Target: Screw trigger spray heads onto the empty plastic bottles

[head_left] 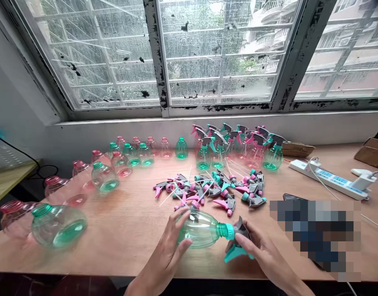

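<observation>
A clear green spray bottle (203,230) lies on its side between my hands, just above the table's front part, its neck to the right. My left hand (169,246) wraps round the bottle's base end. At the neck, my right hand (256,250) grips the grey and teal spray head (238,238), whose teal collar sits against the bottle's threaded neck; some thread still shows. Behind the bottle is a pile of loose pink, teal and grey spray heads (207,187), with thin clear tubes among them.
Open green bottles (104,179) and pink bottles (13,218) stand along the left and back. Several bottles with spray heads (204,158) stand at the back middle. To the right are a white power strip (330,179), cables, a pixelated object (318,234) and a brown bag (372,150).
</observation>
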Motion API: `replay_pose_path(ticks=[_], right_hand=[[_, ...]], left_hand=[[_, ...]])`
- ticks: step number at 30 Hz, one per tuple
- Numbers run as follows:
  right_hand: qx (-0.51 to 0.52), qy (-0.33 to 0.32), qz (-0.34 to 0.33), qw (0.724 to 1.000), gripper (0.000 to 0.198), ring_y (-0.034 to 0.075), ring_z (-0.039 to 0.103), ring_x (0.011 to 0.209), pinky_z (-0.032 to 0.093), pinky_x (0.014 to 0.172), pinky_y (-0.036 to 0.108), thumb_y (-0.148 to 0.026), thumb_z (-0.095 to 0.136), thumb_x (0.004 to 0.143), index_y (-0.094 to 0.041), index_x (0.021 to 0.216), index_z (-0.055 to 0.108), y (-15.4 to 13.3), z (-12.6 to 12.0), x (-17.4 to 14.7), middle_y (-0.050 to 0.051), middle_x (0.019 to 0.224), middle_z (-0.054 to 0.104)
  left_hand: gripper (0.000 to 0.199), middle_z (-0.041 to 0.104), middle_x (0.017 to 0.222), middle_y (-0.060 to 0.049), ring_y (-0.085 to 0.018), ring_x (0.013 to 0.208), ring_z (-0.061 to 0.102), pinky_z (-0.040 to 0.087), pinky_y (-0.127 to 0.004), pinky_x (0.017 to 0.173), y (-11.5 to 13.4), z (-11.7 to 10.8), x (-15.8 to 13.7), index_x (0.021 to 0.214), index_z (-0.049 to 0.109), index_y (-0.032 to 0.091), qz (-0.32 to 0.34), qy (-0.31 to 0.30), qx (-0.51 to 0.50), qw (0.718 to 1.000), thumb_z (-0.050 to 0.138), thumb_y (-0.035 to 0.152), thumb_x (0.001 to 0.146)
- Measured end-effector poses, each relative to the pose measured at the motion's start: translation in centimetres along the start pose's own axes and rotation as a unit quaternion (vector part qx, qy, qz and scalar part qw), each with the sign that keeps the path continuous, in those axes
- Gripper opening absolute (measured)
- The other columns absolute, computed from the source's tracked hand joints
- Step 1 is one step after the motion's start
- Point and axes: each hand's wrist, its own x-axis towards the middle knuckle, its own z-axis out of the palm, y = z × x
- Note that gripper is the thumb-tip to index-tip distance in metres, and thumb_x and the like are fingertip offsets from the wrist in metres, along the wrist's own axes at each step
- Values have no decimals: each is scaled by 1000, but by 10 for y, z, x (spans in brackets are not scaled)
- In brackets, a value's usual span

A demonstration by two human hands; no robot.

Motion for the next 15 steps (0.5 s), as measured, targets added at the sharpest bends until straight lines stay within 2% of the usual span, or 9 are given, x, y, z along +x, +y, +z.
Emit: replay_pose_path(ticks=[2,5,7,10,12,15], right_hand=[[21,7,7,1000,34,20,67,74,56,66,28,-53,71,87,-22,98,65,7,1,0,1,79,68],[-16,30,10,999,44,24,68,91,57,78,32,-50,81,78,-23,109,66,17,-1,-1,5,98,70],[-42,8,25,999,47,26,66,97,57,83,34,-47,84,75,-22,111,67,21,-1,-1,7,106,70],[-59,-31,39,997,37,23,65,84,56,73,30,-46,83,76,-20,100,70,20,1,0,4,92,68],[-61,-26,32,997,35,22,64,81,55,71,29,-46,82,77,-19,96,71,17,2,0,2,87,67],[-53,8,35,998,36,22,65,78,55,70,29,-48,83,76,-19,94,71,17,4,1,3,83,69]], left_hand=[[69,28,164,-8,-34,152,27,27,-56,124,-4,1,0,157,18,37,-39,14,-65,997,53,48,99],[97,22,167,-11,-35,154,24,22,-56,126,-11,1,0,160,5,32,-81,-23,-133,988,68,51,89],[99,22,169,-11,-35,155,18,16,-55,128,-12,-1,2,161,11,29,-100,-54,-124,986,72,50,86],[95,27,168,-11,-35,155,19,15,-52,128,-10,-4,4,160,23,27,-104,-67,-102,987,76,48,84],[96,28,167,-10,-35,155,21,17,-53,128,-7,-5,5,160,23,28,-101,-62,-105,987,77,47,83],[98,25,168,-8,-33,156,18,12,-56,128,-6,-5,5,160,19,33,-84,-45,-113,989,78,44,83]])
